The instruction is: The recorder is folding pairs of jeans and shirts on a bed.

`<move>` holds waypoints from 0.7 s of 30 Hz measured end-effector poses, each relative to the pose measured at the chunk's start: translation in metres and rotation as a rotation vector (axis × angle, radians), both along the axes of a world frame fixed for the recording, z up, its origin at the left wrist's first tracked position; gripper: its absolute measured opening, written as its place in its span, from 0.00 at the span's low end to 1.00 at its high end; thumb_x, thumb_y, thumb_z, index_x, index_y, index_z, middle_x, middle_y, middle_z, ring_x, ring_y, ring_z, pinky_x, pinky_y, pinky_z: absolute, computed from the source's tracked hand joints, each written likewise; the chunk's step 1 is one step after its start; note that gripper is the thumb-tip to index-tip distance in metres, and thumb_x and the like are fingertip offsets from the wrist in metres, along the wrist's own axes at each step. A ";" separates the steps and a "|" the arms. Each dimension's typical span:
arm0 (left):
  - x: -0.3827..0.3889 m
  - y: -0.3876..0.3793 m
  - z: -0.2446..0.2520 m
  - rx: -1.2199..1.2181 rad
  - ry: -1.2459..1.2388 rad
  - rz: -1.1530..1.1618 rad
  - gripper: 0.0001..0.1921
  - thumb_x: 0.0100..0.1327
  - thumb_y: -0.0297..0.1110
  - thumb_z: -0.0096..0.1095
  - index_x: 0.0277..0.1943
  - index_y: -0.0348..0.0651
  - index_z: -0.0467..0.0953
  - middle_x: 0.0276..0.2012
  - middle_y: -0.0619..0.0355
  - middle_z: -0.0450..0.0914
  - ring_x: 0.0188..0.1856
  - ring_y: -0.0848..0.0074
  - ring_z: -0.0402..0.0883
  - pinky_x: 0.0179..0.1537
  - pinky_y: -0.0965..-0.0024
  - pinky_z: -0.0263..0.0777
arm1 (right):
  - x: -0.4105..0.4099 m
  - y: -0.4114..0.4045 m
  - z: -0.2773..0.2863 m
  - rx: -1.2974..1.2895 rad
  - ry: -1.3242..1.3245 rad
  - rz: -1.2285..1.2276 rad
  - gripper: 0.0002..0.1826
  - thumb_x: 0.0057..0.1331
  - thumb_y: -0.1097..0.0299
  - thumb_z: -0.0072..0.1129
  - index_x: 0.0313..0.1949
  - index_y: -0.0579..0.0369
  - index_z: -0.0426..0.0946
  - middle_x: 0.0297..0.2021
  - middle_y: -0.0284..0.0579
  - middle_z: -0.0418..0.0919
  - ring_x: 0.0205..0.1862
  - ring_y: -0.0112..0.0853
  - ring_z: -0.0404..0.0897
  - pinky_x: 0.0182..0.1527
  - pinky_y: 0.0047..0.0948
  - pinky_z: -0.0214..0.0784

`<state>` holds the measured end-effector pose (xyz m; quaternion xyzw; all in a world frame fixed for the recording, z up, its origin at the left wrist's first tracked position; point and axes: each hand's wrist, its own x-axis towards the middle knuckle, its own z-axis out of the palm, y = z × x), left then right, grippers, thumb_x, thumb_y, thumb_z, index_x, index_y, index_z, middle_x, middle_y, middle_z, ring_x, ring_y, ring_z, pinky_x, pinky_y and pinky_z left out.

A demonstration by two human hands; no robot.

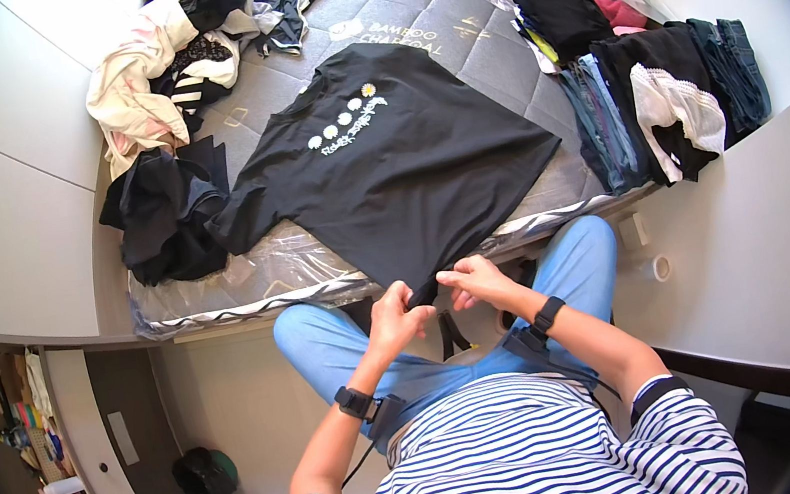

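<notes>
A black T-shirt (391,164) with a row of printed daisies and white lettering lies spread on a grey quilted mattress (276,264). Its near corner hangs over the mattress edge between my knees. My left hand (397,318) grips the fabric at that corner. Just to its right, my right hand (476,285) has thumb and forefinger at the cloth's edge; whether they pinch it cannot be told.
Crumpled dark clothes (170,210) and a cream garment (138,86) lie along the mattress's left side. Folded jeans (601,123), black clothes (560,19) and a white lace-trimmed garment (677,101) are at the right. A lined bin (203,475) stands on the floor at lower left.
</notes>
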<state>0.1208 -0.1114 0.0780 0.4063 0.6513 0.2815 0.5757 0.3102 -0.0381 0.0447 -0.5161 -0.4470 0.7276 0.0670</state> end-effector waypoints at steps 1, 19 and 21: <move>-0.001 -0.002 -0.001 0.060 0.104 0.020 0.14 0.51 0.25 0.68 0.29 0.38 0.63 0.18 0.56 0.74 0.22 0.77 0.79 0.21 0.72 0.71 | 0.001 0.003 -0.001 0.086 -0.044 0.003 0.22 0.64 0.52 0.58 0.37 0.64 0.74 0.26 0.46 0.79 0.25 0.29 0.82 0.27 0.22 0.73; 0.010 -0.005 0.027 0.430 0.445 -0.283 0.16 0.49 0.27 0.70 0.31 0.39 0.64 0.16 0.50 0.69 0.19 0.62 0.72 0.23 0.64 0.65 | 0.032 0.004 0.000 -0.119 0.095 -0.209 0.32 0.66 0.45 0.54 0.46 0.70 0.68 0.39 0.61 0.76 0.35 0.43 0.83 0.36 0.33 0.79; 0.014 -0.003 0.031 0.391 0.427 -0.294 0.18 0.47 0.28 0.72 0.31 0.39 0.64 0.18 0.48 0.70 0.20 0.61 0.72 0.24 0.64 0.65 | 0.018 0.003 0.013 -0.191 0.162 -0.189 0.33 0.65 0.45 0.55 0.48 0.70 0.67 0.40 0.63 0.76 0.39 0.46 0.83 0.39 0.36 0.79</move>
